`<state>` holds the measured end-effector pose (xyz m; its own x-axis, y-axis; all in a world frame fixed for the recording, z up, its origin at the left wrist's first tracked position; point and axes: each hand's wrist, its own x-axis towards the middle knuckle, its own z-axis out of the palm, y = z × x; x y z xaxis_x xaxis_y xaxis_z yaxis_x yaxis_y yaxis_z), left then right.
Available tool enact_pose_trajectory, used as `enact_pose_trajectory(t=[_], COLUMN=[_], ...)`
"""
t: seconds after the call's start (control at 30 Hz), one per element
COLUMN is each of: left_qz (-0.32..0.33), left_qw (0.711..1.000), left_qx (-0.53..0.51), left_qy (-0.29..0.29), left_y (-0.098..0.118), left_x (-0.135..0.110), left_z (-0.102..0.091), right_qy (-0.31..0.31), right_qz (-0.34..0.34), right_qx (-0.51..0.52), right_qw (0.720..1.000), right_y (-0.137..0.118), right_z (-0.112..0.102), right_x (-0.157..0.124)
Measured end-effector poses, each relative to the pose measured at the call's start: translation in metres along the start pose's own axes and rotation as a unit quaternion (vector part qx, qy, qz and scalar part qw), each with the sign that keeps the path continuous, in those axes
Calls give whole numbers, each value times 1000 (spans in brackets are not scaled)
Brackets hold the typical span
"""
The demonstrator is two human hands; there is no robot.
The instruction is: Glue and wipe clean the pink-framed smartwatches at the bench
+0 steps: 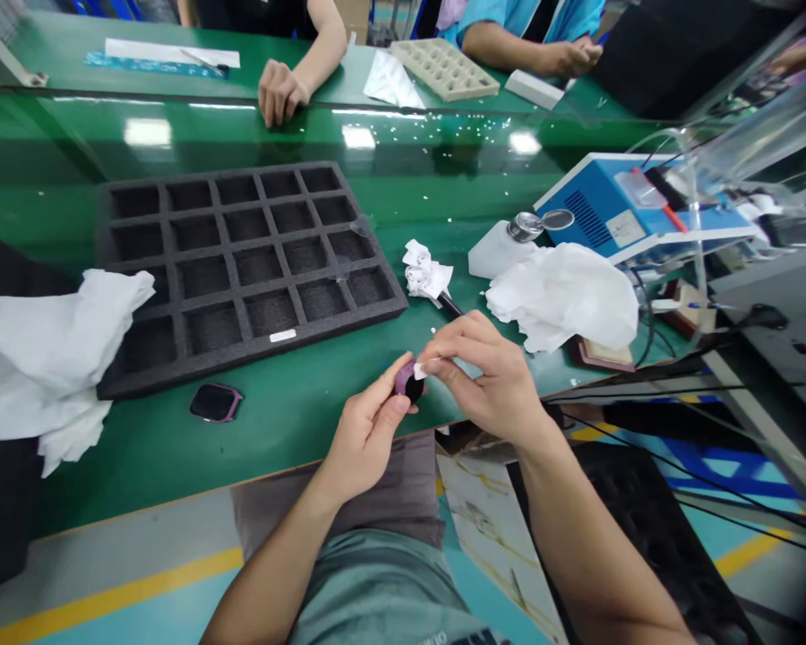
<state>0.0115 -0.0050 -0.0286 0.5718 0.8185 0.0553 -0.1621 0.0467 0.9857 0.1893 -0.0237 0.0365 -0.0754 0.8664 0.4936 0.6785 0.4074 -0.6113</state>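
A small purple watch case with a black face is pinched between the thumb and fingers of my left hand, above the table's front edge. My right hand comes in from the right, its fingers closed on a small white piece that meets the rim of the case. Whether the piece is paper or cloth, I cannot tell. Another purple-rimmed watch case lies on the green table to the left. Just beyond my right hand is a crumpled white paper bundle beside a black handle.
A black foam tray with square pockets spans the left middle. White cloths lie at the right, by a white bottle with a metal top and a blue machine. Two people sit across the table; one person's hand rests there.
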Motion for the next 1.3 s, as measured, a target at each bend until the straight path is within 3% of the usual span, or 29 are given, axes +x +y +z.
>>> enact_pose_trajectory(t=[0.13,0.23,0.37,0.6,0.7,0.83,0.93,1.03,1.2,1.3], left_qz=[-4,-15,-45,-63,-68,-77,-84,-82,-73,-84], left_qw=[1000,995,976,977,981,985,986,987,988,986], left_qx=[-14,-103,-214,-198,-173,-147,-138,-131,-124,-135], left_qy=[-5,9,17,50,56,48,43,50,57,57], left_y=[1,-1,-2,1,5,8,7,5,5,7], left_x=[1,3,5,6,7,9,11,12,11,11], left_z=[-1,0,1,3,4,2,3,5,7,8], right_qy=[-9,-11,20,122,205,307,273,200,150,146], right_qz=[-4,6,82,224,247,193,208,238,257,265], right_qx=[12,-12,-23,24,-3,-146,-245,-312,-356,-353], right_qw=[1000,1000,996,967,947,920,907,898,886,885], right_y=[0,11,28,31,46,83,112,134,151,157], right_z=[2,1,-5,-6,-23,-72,-101,-107,-95,-99], right_x=[1,0,-10,-29,-19,26,67,93,98,95])
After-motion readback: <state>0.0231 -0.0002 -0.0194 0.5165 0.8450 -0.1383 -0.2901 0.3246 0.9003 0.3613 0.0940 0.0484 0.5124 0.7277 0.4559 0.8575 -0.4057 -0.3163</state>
